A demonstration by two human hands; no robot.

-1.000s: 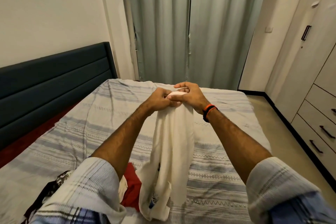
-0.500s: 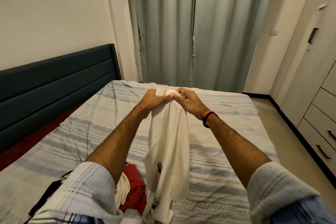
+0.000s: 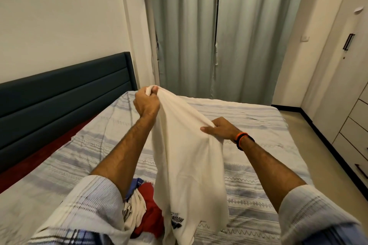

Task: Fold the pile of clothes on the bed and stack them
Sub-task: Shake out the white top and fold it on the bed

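A cream-white shirt (image 3: 187,167) with a dark print near its lower edge hangs in the air over the bed (image 3: 258,137). My left hand (image 3: 146,103) grips its top edge, raised high. Lower and to the right, my right hand (image 3: 219,128) pinches the cloth along the same edge, so the fabric stretches between the two hands. Under my left forearm lies the pile of clothes (image 3: 145,209), with red, white and blue pieces showing; most of it is hidden by my sleeve and the shirt.
The bed carries a grey and white striped cover. A dark padded headboard (image 3: 65,93) runs along the left. Grey-green curtains (image 3: 215,32) hang behind the bed. A wardrobe with drawers (image 3: 352,121) stands on the right, past a strip of floor (image 3: 304,145).
My hands, which held the shirt's top together, have moved apart: the left up and to the left, the right down and to the right. The shirt has spread wider between them.
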